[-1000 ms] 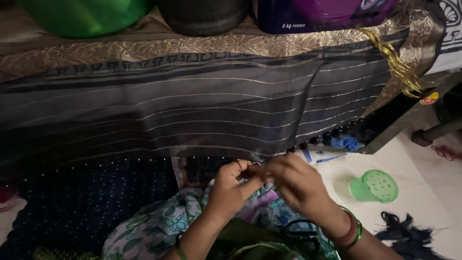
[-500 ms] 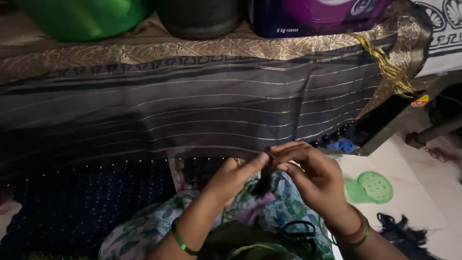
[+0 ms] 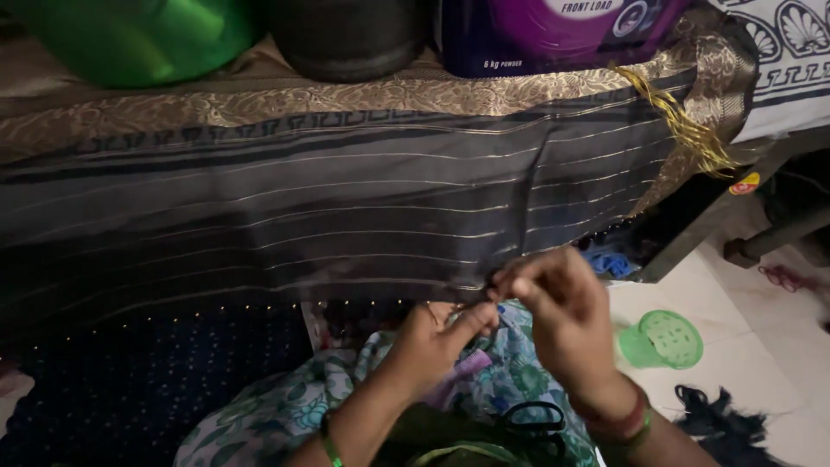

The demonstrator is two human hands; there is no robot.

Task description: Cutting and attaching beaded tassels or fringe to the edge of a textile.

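Note:
A dark grey sari (image 3: 346,207) with thin gold stripes and a gold border hangs over a table edge in front of me. My left hand (image 3: 437,342) and my right hand (image 3: 558,316) meet at its lower edge. Both pinch the fringe threads (image 3: 493,290) there, fingertips close together. A green bangle sits on my left wrist, red and green bangles on my right. Black-handled scissors (image 3: 532,424) lie on my lap on the floral cloth (image 3: 294,406).
A green tub (image 3: 130,39), a dark pot (image 3: 346,35) and a purple detergent bag (image 3: 562,30) stand on the table. A green plastic lid (image 3: 661,339) and black thread scraps (image 3: 722,419) lie on the white floor at right. Gold tassels (image 3: 683,125) hang from the sari corner.
Both hands have shifted right and slightly up along the sari's lower edge, still pinching the fringe.

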